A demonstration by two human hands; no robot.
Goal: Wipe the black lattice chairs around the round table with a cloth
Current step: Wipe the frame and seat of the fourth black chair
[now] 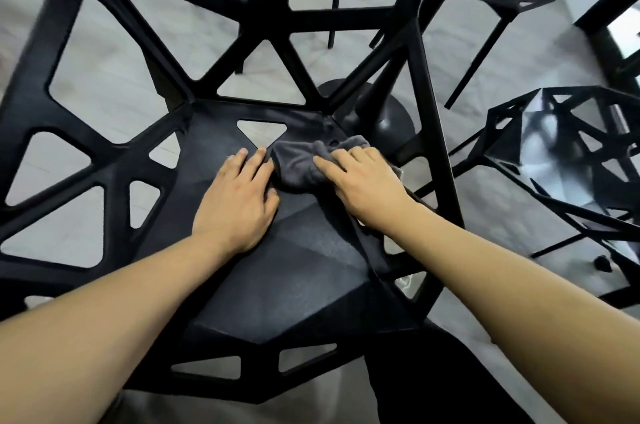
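I see the black lattice plastic chair (pixel 277 267) filling centre view | left hand (pixel 239 201) spread flat on its seat | right hand (pixel 363 186) at 1 o'clock pressing the crumpled grey cloth (pixel 298 163) onto the seat, fingers extended | another black lattice chair (pixel 568 153) at 3 o'clock

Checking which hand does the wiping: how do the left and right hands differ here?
The left hand lies flat on the bare chair seat, fingers straight, holding nothing. The right hand presses on the grey cloth, which is bunched beneath its fingers. Both rest palm-down on the same seat.
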